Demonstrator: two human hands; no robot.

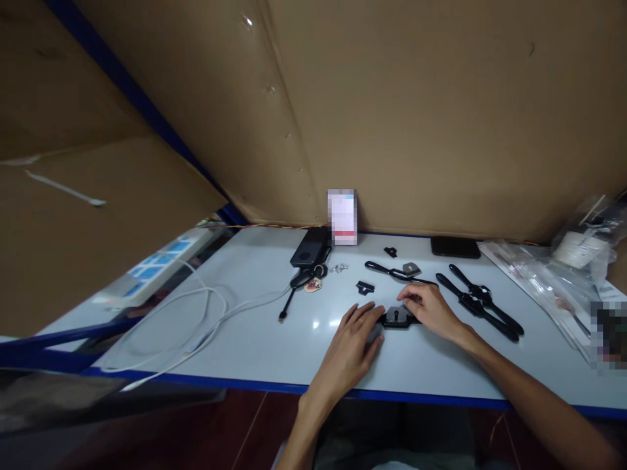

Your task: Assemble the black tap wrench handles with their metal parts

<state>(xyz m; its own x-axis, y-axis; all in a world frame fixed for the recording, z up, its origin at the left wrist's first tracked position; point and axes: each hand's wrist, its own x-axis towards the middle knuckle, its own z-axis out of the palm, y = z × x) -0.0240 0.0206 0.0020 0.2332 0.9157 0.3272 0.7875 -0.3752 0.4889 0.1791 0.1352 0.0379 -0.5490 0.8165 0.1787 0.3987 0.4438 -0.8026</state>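
Observation:
A black spokeshave (396, 323) lies on the table in front of me, with a grey blade (396, 314) on its middle. My left hand (350, 343) holds its left handle, which is mostly hidden under the fingers. Over the right handle, my right hand (427, 310) is closed in a pinch beside the blade; anything between the fingertips is too small to make out. Just beyond my hands lie another spokeshave body (385, 267), a loose grey blade (412, 269) and a small black cap piece (365, 287). A second cap piece (390, 251) sits farther back.
Two more spokeshave bodies (482, 303) lie to the right, near plastic bags (539, 294) and a dark phone (455, 247). Small metal screws (339, 267), a black power bank (309, 248) and white cables (210, 326) are left. A bright, blurred screen (343, 217) leans against the cardboard wall.

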